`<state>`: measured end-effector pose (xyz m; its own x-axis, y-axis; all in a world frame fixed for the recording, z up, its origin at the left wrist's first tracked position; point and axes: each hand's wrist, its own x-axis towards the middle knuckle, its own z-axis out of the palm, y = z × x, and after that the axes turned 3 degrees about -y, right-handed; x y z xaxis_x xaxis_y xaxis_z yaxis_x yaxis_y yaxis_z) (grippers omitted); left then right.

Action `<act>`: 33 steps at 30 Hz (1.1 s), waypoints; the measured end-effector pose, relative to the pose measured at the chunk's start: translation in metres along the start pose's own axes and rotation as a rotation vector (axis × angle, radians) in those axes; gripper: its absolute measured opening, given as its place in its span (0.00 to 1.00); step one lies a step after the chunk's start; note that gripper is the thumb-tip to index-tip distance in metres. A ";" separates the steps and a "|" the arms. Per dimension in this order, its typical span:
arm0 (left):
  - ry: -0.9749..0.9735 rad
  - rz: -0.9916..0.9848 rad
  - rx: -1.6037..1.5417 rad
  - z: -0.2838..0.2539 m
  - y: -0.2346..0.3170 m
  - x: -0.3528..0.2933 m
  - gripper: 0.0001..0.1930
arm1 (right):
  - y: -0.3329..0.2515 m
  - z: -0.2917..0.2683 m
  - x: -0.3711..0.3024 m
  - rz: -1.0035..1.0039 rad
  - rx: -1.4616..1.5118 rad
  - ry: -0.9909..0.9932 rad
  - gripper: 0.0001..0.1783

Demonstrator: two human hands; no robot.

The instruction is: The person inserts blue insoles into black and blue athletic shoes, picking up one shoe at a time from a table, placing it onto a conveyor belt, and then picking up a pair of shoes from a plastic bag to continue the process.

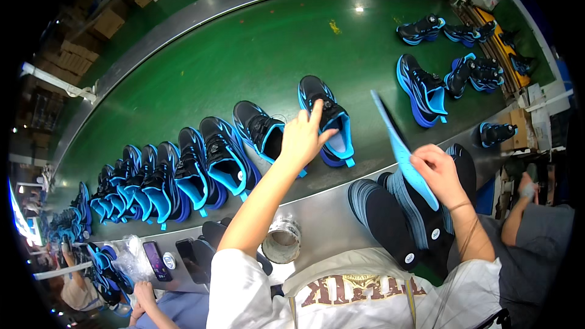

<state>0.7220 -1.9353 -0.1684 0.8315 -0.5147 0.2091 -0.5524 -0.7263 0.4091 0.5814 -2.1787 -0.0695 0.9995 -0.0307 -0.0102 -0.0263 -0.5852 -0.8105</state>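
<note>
My left hand (300, 137) reaches over a black and blue sneaker (314, 89) on the green belt. Its index finger stretches onto the shoe's tongue area, and its thumb lies by the shoe's opening, apart from the finger. Inside that shoe a pale inner sole shows. My right hand (440, 173) grips a light blue insole (399, 149), tilted on edge with its tip pointing away from me. Below that hand, stacks of black insoles with blue-grey edges (384, 222) lie on the metal ledge. Left of my left hand stands another sneaker (248, 116).
Several matching sneakers (195, 152) form a row along the belt (244, 55) to the left. More shoes (420, 88) stand at the right. A crusted round pot (282, 240), phones (157, 261) and plastic wrap sit on the near metal ledge (326, 207). Other people sit on both sides.
</note>
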 end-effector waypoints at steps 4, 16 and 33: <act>-0.080 -0.042 -0.188 0.026 -0.018 0.029 0.24 | -0.023 0.000 0.050 0.397 0.343 -0.342 0.11; -0.195 -0.108 -0.434 -0.007 -0.014 0.031 0.28 | -0.002 0.034 0.107 0.595 0.493 -0.702 0.10; -0.061 -0.445 -0.667 0.056 -0.042 0.061 0.27 | 0.041 0.122 0.114 -0.057 -0.430 -0.419 0.10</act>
<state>0.7925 -1.9620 -0.2223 0.9500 -0.2793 -0.1397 -0.0025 -0.4541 0.8910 0.6961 -2.1074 -0.1753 0.9196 0.2813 -0.2741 0.1098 -0.8541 -0.5083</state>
